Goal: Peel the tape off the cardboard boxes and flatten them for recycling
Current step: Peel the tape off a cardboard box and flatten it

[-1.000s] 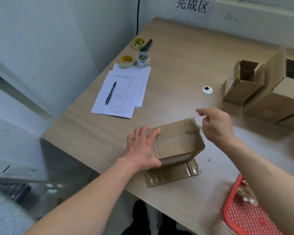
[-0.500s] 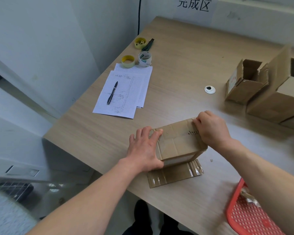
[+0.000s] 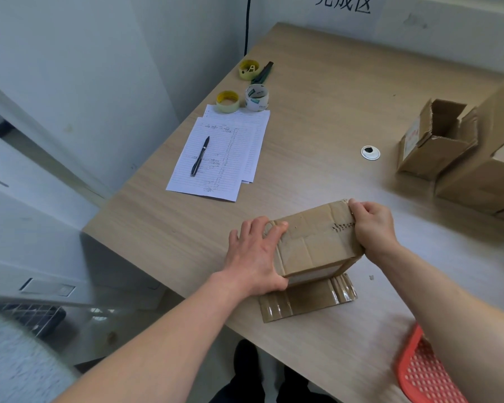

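Now the right hand grips the box edge to peel tape, fingers curled; left hand braces it, fingers straight.

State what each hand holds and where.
Left hand presses flat on the taped box's left side. Right hand grips its upper right edge, fingers curled over.

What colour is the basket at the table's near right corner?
Red, with a perforated mesh pattern; the basket shows in the head view.
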Tool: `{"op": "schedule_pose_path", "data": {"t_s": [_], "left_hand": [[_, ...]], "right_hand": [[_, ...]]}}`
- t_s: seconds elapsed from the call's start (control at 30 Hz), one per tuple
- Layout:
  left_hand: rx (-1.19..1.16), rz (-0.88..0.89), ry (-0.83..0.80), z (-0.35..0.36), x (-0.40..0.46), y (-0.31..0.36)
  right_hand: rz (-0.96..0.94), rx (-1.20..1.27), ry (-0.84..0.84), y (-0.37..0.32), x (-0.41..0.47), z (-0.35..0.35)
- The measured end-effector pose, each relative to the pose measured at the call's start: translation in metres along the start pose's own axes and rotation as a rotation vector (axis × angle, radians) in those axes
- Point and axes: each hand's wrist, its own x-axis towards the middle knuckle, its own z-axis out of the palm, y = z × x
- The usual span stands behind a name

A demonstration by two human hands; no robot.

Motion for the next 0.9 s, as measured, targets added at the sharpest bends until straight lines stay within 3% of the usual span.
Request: {"op": "schedule_pose_path", "data": {"t_s": [0.13,0.27,0.5,0.73,0.9], "left_hand": [[-0.012,-0.005,-0.005,0.000,0.000,0.000],[-0.022,-0.016,-0.004,0.001,0.000,-0.001],[-0.020,-0.026,-0.002,0.001,0.001,0.001],[-0.028,-0.019,-0.003,-0.001,-0.001,0.002],[-0.035,-0.012,-0.015,-0.002,-0.001,0.000]], "right_hand": [[0.102,0.209,-0.046,0.001,-0.002,0.001],[0.015,0.128,-0.015,0.001,-0.005,-0.008],[-0.259,-0.462,0.027,0.011,-0.027,-0.017],[-0.214,-0.359,0.179,0.017,-0.032,-0.014],[-0.053,-0.149,0.067,0.020,-0.023,-0.016]]}}
